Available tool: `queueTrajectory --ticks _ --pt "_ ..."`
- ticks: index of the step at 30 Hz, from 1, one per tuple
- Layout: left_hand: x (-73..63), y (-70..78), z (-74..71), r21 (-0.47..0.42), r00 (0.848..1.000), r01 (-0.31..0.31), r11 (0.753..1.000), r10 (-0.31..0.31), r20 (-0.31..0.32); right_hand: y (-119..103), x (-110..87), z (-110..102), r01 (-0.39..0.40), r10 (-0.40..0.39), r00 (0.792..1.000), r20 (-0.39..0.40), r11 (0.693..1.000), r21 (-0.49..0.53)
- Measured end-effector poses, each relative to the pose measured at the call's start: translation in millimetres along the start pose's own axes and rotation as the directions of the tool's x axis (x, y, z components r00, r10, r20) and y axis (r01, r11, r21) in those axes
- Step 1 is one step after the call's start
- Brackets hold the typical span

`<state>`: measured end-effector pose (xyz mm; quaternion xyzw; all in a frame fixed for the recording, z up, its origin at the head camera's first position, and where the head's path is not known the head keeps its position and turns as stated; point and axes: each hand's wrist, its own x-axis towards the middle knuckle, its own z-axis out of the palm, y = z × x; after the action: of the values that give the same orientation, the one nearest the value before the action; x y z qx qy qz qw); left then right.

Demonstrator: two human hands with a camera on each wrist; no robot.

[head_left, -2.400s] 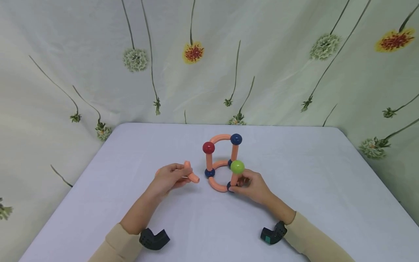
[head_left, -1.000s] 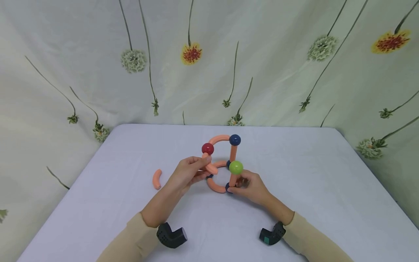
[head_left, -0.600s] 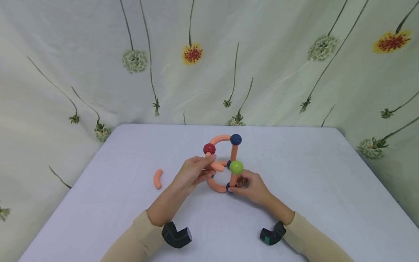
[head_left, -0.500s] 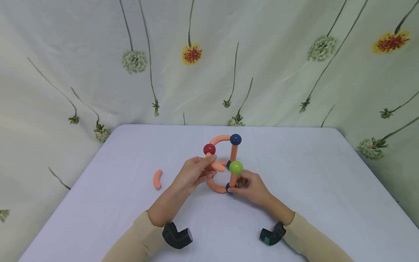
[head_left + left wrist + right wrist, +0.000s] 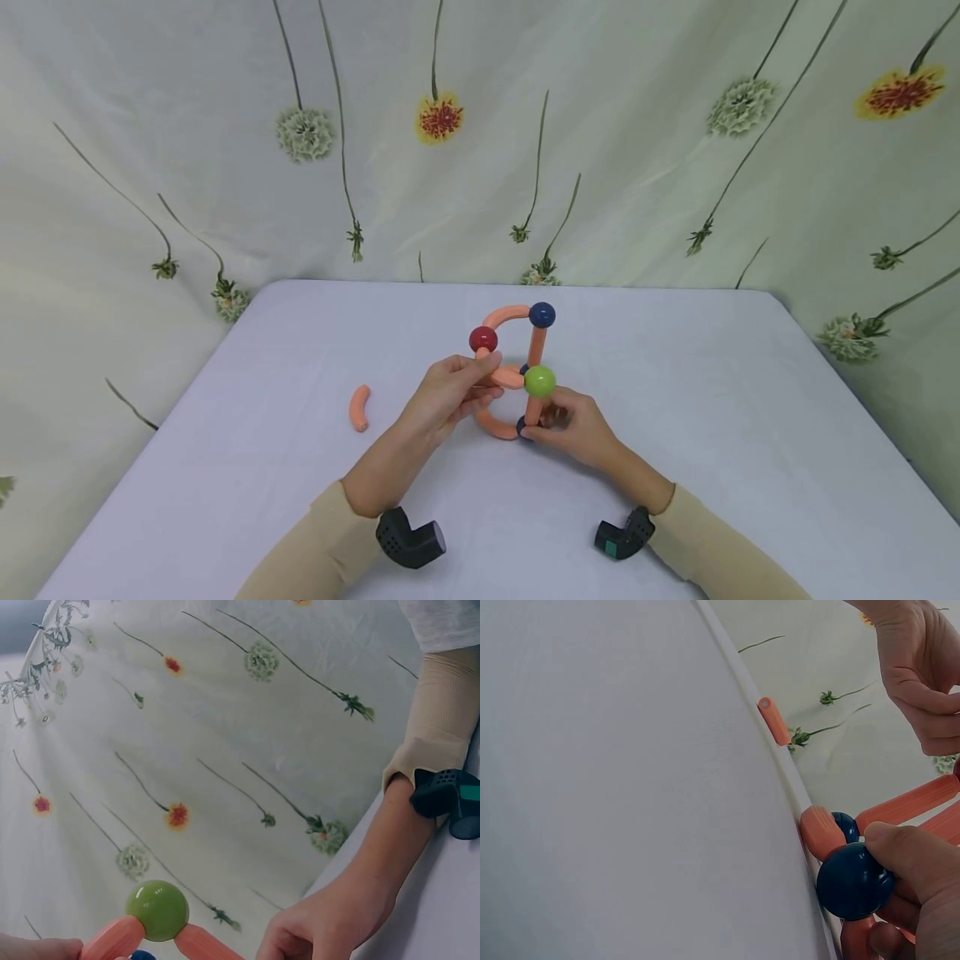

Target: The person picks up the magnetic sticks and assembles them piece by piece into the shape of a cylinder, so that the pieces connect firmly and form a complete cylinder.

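Observation:
A frame of orange magnetic rods and coloured balls stands mid-table. My left hand (image 5: 444, 395) pinches a curved orange rod (image 5: 510, 378); its right end meets the green ball (image 5: 540, 381), its other end lies by the red ball (image 5: 483, 339). In the left wrist view the rod's end sits against the green ball (image 5: 157, 910). My right hand (image 5: 579, 427) grips the lower front blue ball (image 5: 855, 881), thumb against it, at the foot of an upright rod (image 5: 533, 410). Another blue ball (image 5: 542, 315) tops the rear upright. The left fingers hide the left upright.
A loose curved rod (image 5: 359, 408) lies on the white tabletop (image 5: 247, 467), left of the frame. A flower-print cloth (image 5: 637, 167) hangs behind the table's far edge. Black wrist cameras (image 5: 410, 538) are strapped to both forearms.
My left hand has carried the curved rod rightward from beside the frame, and its end now meets the green ball. The right hand keeps its place on the lower blue ball.

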<state>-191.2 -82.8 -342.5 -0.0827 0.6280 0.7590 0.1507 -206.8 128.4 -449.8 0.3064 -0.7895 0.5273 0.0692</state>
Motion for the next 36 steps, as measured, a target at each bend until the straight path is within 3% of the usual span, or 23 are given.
queueTrajectory --ticks 10,14,17,22,25,27,31,36 --pt "-0.7 -2.1 1.9 -0.033 1.0 -0.014 0.999 0.014 -0.003 2 0.5 0 -0.008 0.008 1.0 -0.001 1.0 -0.001" --pt "0.8 -4.5 -2.9 0.0 1.0 -0.021 1.0 0.021 0.016 -1 1.2 2 -0.003 0.003 1.0 0.001 1.0 0.0" --pt "2.8 -6.6 -9.6 0.036 0.999 -0.032 0.999 0.032 0.013 -17 2.2 0 0.0 0.0 1.0 0.005 1.0 0.001" --pt "11.8 -10.9 -25.1 0.06 0.995 -0.044 0.997 0.049 -0.089 -39 3.2 -4 0.007 -0.007 1.0 0.005 1.0 -0.01" --pt "24.5 -18.8 -34.9 0.148 0.988 -0.055 0.987 0.075 -0.135 -39 3.0 -4 0.025 -0.025 1.0 0.0 0.999 -0.021" --pt "34.3 -28.1 -40.7 0.273 0.986 -0.083 0.958 0.12 -0.12 -30 2.5 -3 0.028 -0.028 1.0 -0.005 0.999 -0.026" --pt "47.1 -48.4 -49.1 0.489 0.976 -0.183 0.853 0.217 -0.014 -9 1.1 -2 0.017 -0.018 1.0 -0.01 1.0 -0.025" --pt "50.2 -65.7 -54.8 0.617 0.927 -0.354 0.703 0.353 0.13 1 1.7 -10 -0.014 0.015 0.999 0.047 1.0 -0.01"
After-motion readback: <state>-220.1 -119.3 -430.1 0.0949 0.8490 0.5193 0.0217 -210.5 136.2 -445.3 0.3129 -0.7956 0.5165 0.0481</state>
